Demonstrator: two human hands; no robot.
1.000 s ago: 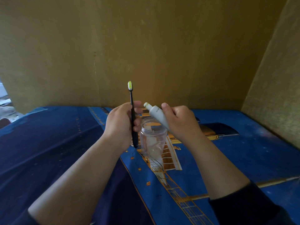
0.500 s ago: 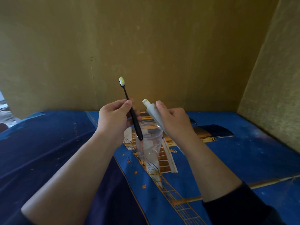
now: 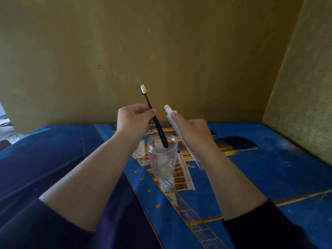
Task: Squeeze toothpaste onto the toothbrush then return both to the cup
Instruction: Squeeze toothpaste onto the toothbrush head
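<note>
- Gripping a slim black toothbrush with a white-and-yellow-green bristle head [image 3: 156,121], the left hand [image 3: 133,121] is pinching its handle between thumb and fingers, about midway along the stick.
- Toothbrush is tilting, head up and leaning left toward the wall, butt end dipping just inside the mouth of the clear plastic cup [image 3: 162,155], near the far right part of the rim.
- A pale dab is showing on the bristles; cannot tell paste from bristle colour at this sharpness.
- Right hand [image 3: 194,135] is closing around a white soft toothpaste tube [image 3: 173,121], fingers wrapping its upper body, nozzle end pointing up and slightly left, crimped tail hanging down past the wrist.
- Tube is hovering just right of the cup, outside it, not touching the rim as far as can be seen; nozzle tip looks yellowish, cap state unclear.
- Cup is standing upright on a blue printed bed cover with an orange-and-white ship design [image 3: 269,168], between the two forearms.
- Both forearms are bare, dark sleeves [image 3: 260,230] pushed up toward the elbows.
- Mustard-yellow walls [image 3: 179,51] are meeting in a corner at the right behind the bed.
</note>
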